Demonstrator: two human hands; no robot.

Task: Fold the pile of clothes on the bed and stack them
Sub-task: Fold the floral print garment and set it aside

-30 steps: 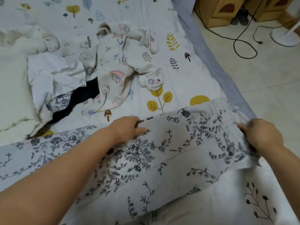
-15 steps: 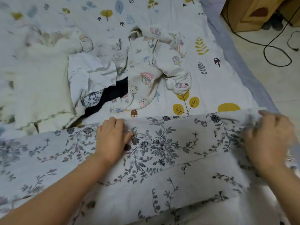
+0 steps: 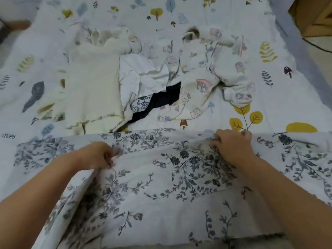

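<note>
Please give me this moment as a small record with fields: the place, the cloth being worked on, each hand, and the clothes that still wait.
place: bed sheet with leaf print
cloth in work: floral cloth, spread across the near side
left hand: grip on a bunched fold of the floral cloth
right hand: fingers curled on its far edge
waiting: cream top, white shirt, dark garment, cartoon-print baby suit
stack: none visible

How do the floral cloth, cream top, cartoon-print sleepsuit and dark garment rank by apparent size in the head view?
1. floral cloth, though nearest the camera
2. cream top and cartoon-print sleepsuit, alike
3. dark garment, mostly covered
</note>
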